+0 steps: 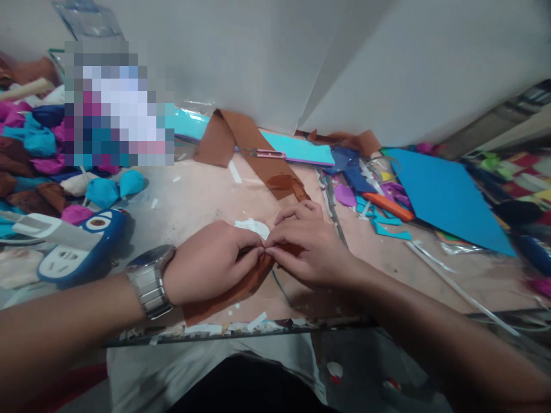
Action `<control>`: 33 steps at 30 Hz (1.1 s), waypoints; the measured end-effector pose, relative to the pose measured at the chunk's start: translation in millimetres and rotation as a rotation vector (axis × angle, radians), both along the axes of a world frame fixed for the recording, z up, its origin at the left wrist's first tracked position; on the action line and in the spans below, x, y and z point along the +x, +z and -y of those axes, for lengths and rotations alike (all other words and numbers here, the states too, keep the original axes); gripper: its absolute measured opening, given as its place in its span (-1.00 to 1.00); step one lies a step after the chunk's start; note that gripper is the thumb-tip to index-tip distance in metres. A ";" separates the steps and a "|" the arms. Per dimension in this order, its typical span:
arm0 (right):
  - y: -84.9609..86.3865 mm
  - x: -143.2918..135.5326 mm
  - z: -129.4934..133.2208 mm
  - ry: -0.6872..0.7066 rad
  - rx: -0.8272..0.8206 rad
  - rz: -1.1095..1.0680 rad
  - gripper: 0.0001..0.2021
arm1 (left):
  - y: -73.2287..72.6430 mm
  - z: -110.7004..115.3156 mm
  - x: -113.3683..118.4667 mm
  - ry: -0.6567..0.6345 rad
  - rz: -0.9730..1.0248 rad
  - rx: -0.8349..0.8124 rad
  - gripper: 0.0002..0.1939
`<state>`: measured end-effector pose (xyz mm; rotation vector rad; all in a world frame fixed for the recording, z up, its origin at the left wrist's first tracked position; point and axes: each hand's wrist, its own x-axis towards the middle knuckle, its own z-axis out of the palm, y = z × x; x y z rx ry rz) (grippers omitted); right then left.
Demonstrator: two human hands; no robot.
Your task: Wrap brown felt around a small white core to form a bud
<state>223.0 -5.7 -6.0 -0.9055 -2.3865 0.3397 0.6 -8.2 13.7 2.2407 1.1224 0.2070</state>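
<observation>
My left hand, a metal-band watch at its wrist, pinches the edge of a brown strip of thin, paper-like material. Thumb and finger of my right hand press together at the same spot, fingertips touching the left ones. Part of the strip is hidden under my hands and its end curves toward the table's front edge. Just behind the fingertips lies a small white crumpled piece. Beyond my hands a longer folded brown strip lies with pink-handled thread snips on it.
Left stand a blue-and-white power socket and a heap of colored wrapped bundles. To the right are an orange cutter knife, a blue sheet and paper scraps. A light-blue sheet lies along the wall.
</observation>
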 end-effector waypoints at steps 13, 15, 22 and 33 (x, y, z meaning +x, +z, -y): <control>5.0 -2.3 2.5 0.011 -0.123 0.034 -0.93 | -8.9 6.0 -2.2 -0.172 -0.174 0.325 -0.79; 5.9 -3.2 3.4 0.017 -0.145 0.050 -0.92 | -11.1 6.6 -2.9 -0.190 -0.170 0.343 -0.84; 4.7 -3.1 3.0 0.017 -0.181 0.060 -0.93 | -16.0 6.1 -3.3 -0.135 -0.162 0.415 -0.66; 1.5 -3.3 2.3 0.020 -0.153 0.026 -0.91 | -11.4 3.5 -0.1 -0.051 -0.023 0.240 -0.63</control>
